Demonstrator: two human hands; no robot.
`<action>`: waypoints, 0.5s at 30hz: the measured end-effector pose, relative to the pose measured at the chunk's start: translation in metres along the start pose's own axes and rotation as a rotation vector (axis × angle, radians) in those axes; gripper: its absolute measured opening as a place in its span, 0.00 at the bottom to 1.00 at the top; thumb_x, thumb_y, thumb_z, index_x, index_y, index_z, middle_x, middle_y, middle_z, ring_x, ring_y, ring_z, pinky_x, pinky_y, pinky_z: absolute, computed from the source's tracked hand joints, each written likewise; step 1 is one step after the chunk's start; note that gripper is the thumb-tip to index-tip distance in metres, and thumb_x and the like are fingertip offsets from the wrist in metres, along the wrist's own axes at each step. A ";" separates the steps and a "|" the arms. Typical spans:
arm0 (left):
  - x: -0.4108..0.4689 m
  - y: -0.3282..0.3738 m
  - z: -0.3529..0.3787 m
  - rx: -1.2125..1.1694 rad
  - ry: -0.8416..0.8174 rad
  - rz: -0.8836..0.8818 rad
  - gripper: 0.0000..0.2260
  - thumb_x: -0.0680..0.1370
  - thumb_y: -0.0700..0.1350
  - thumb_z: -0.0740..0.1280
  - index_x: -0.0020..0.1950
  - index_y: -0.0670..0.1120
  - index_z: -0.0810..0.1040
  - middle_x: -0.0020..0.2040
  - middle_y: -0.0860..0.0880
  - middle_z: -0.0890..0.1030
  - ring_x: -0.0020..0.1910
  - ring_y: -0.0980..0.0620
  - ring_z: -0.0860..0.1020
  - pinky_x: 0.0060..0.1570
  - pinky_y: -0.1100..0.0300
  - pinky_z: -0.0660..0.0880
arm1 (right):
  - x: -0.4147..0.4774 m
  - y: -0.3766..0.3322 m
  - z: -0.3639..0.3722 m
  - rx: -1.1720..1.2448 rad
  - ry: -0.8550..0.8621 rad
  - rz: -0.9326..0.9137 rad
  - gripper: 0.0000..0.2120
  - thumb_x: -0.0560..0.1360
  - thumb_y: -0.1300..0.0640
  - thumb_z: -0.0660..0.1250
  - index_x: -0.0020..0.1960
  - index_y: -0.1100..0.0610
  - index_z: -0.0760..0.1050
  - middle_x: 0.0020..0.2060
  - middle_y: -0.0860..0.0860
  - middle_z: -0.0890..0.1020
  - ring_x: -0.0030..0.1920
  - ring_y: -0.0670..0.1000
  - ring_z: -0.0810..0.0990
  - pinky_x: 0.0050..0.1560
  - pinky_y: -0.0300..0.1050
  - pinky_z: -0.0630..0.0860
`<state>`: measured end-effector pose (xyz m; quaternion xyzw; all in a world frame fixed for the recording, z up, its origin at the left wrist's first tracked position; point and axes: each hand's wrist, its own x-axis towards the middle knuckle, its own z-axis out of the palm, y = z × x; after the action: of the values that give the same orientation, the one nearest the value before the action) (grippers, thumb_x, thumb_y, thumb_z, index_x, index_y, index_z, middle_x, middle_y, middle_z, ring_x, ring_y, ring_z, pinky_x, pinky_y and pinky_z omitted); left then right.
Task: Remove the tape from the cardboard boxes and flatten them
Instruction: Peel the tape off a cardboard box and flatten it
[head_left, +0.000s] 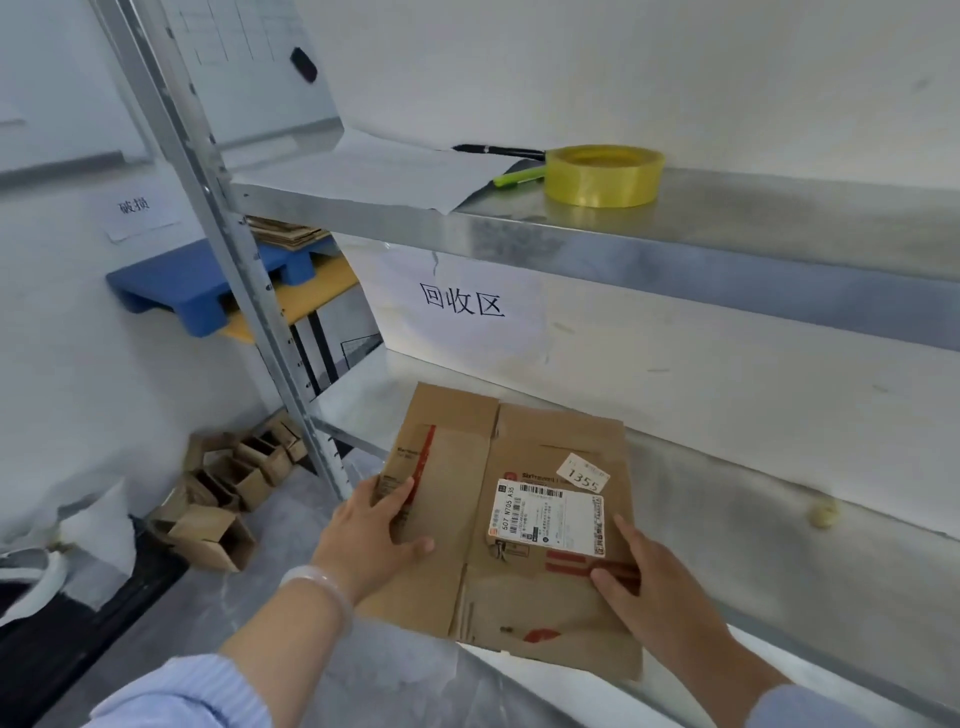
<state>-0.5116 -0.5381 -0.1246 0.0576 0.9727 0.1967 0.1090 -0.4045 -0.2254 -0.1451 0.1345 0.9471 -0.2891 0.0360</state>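
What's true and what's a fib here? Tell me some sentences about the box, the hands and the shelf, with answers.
1. The left hand and the right hand both touch the flattened cardboard box. True.
2. The yellow tape roll sits on the upper shelf. True.
3. The left hand holds a pen. False: it rests on the box; the pens lie beside the tape roll.
4. The box has no stickers. False: a white shipping label is stuck on top.
5. Small boxes lie on the floor. True.

Flattened box (457, 467) on metal shelf (753, 545)
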 end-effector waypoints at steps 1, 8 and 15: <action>0.012 -0.003 -0.004 0.029 -0.001 -0.006 0.39 0.70 0.69 0.64 0.77 0.61 0.53 0.77 0.52 0.51 0.74 0.45 0.56 0.73 0.47 0.59 | 0.012 -0.007 0.004 -0.006 -0.005 -0.002 0.36 0.76 0.38 0.62 0.78 0.44 0.51 0.67 0.46 0.72 0.66 0.48 0.70 0.66 0.45 0.69; 0.080 -0.030 -0.034 0.137 -0.034 -0.091 0.38 0.72 0.68 0.63 0.77 0.62 0.50 0.77 0.50 0.48 0.74 0.42 0.53 0.73 0.47 0.58 | 0.082 -0.055 0.026 -0.033 -0.073 0.000 0.37 0.75 0.36 0.62 0.78 0.45 0.50 0.67 0.47 0.72 0.66 0.48 0.71 0.66 0.44 0.69; 0.138 -0.064 -0.050 0.152 -0.083 -0.109 0.40 0.69 0.73 0.62 0.77 0.63 0.50 0.78 0.51 0.47 0.76 0.42 0.51 0.73 0.46 0.55 | 0.126 -0.099 0.047 -0.067 -0.141 0.078 0.38 0.76 0.35 0.60 0.79 0.46 0.48 0.68 0.49 0.71 0.67 0.50 0.70 0.66 0.46 0.69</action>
<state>-0.6617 -0.5934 -0.1314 0.0207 0.9811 0.1137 0.1550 -0.5538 -0.3009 -0.1492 0.1491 0.9454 -0.2644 0.1184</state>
